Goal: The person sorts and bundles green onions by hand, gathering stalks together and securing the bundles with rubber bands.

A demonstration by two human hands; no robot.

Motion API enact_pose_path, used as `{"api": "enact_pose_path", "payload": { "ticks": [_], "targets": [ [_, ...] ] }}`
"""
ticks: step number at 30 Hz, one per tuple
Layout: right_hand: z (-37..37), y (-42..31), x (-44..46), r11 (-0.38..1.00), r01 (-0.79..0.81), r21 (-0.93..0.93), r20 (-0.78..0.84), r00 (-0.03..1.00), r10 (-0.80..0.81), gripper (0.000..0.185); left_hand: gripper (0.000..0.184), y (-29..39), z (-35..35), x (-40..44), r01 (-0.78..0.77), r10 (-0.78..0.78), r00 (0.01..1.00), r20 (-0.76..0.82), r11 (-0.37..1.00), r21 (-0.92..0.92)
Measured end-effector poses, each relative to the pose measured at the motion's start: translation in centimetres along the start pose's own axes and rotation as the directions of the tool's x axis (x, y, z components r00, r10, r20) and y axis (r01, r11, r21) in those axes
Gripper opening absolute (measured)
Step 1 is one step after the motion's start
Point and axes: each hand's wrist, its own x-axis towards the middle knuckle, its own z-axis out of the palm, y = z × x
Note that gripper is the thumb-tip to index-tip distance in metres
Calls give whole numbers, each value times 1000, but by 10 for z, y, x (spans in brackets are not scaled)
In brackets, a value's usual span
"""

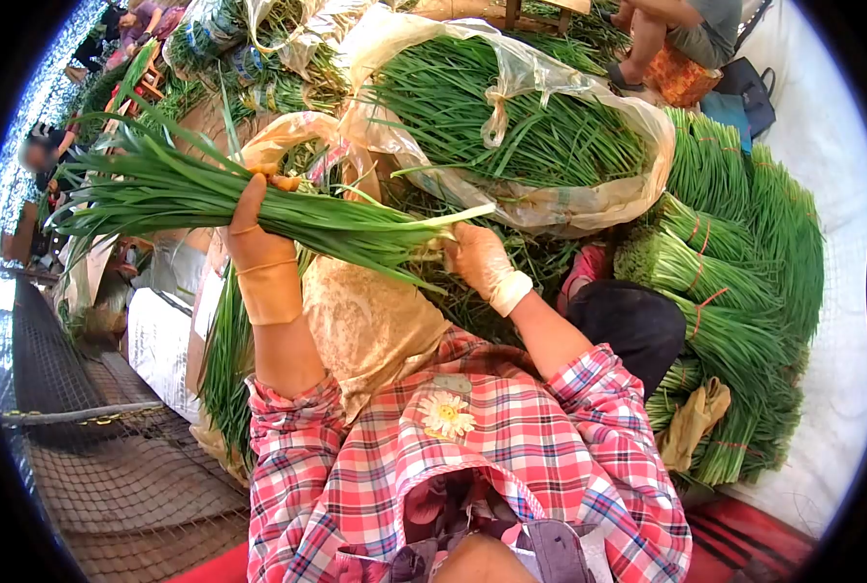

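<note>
A loose bunch of garlic chives [346, 220] lies across in front of me, its long green leaves fanning to the left and its pale ends to the right. My left hand [261, 248], in a thin glove, is wrapped round the middle of the bunch from below. At the pale ends, my right hand [479, 260], also gloved, has its fingers closed on the stalks. A stained tan cloth [370, 316] covers my lap beneath the bunch. Beyond my hands an open plastic bag [589, 209] holds a large heap of loose chives [521, 117].
Rubber-banded chive bundles [734, 277] are stacked to my right, with a crumpled tan glove [697, 420] on them. More chives [224, 360] hang at my left beside dark netting [132, 466]. Another person [681, 24] sits at the upper right; others are at the upper left.
</note>
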Motion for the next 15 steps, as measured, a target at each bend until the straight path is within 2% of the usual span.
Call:
{"api": "enact_pose_path", "payload": {
  "ticks": [1,3,4,5,6,7,8,9,11,12,13,15],
  "targets": [
    [3,7,0,973,90,-214,-133,984,-120,13,15,0,-3,3,-11,11,1000,10,1000,-14],
    [-3,16,-6,991,-69,-114,-70,996,62,16,16,10,-8,8,2,-1,1000,25,998,-63],
    [-4,34,-12,992,-66,106,-84,994,75,12,15,18,-14,12,-13,12,1000,-6,997,-73],
    [-9,52,-19,981,-179,-73,-133,977,169,13,15,27,-16,14,-32,29,999,-36,996,-82],
    [-20,67,-28,920,-295,-259,-44,955,294,20,14,43,-12,10,-31,27,997,-78,998,-55],
    [-4,151,-35,787,-170,-593,167,930,326,26,14,50,-22,12,-39,35,996,-77,998,-50],
    [-23,154,-54,658,-37,-752,405,762,505,26,14,59,-38,20,-70,63,994,-89,994,-84],
    [-28,143,-55,663,-36,-748,401,772,493,26,14,67,-48,28,-107,96,991,-97,987,-121],
    [-41,124,-59,639,-206,-741,210,833,512,35,13,70,-53,28,-100,84,985,-152,990,-101],
    [-41,114,-51,849,-236,-473,152,927,343,38,13,67,-53,26,-94,81,989,-124,990,-108],
    [-41,97,-29,970,-181,-162,20,982,187,41,13,63,-50,25,-94,83,992,-90,988,-121],
    [-57,33,3,956,-186,226,186,972,145,50,11,54,-34,18,-67,55,993,-103,991,-115]
  ]
}}
